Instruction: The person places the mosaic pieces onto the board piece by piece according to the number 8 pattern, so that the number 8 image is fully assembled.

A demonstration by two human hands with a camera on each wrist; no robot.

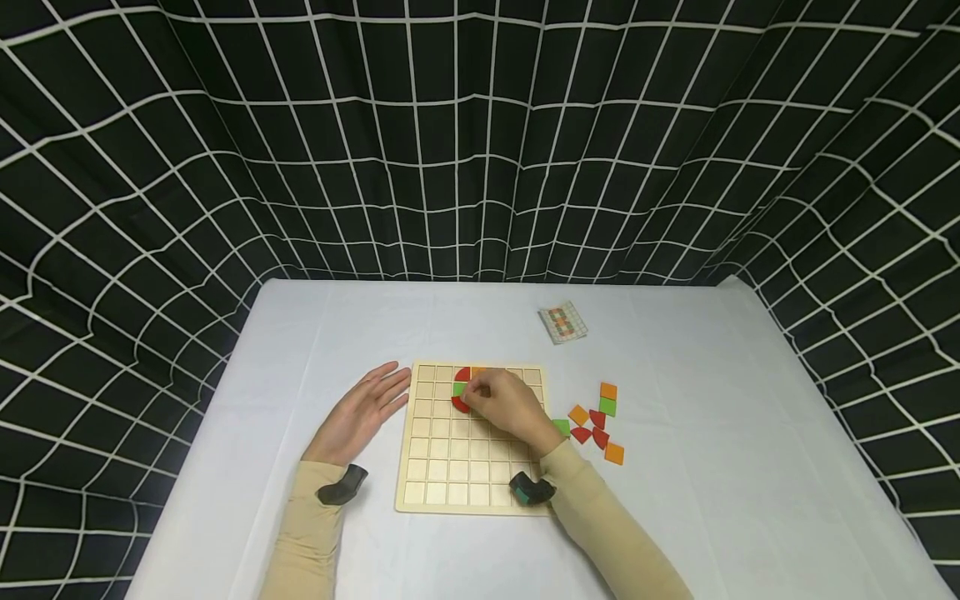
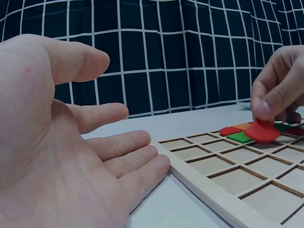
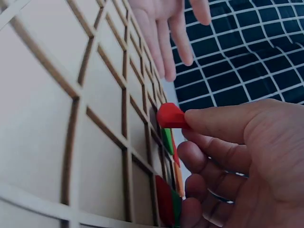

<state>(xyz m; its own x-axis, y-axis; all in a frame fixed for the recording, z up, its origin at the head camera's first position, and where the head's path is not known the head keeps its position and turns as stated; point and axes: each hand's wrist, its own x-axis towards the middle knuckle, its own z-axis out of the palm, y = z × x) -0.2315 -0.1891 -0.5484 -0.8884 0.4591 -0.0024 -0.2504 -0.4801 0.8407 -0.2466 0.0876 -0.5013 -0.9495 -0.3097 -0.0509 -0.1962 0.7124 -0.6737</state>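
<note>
Over the upper part of the wooden grid board (image 1: 450,467), my right hand (image 1: 510,408) pinches one red quarter-round tile (image 2: 262,131) between thumb and forefinger, its edge tilted just above the cells. Beneath it sit tiles already placed: I make out red, green and orange ones, though my hand hides their full count. Beside the board's left edge my left hand (image 1: 360,414) lies flat on the white table (image 1: 712,500), fingers straight and relaxed, holding nothing. To the right lie seven loose tiles (image 1: 596,421): three orange, two green, two red. One pattern card (image 1: 562,322) lies farther back.
</note>
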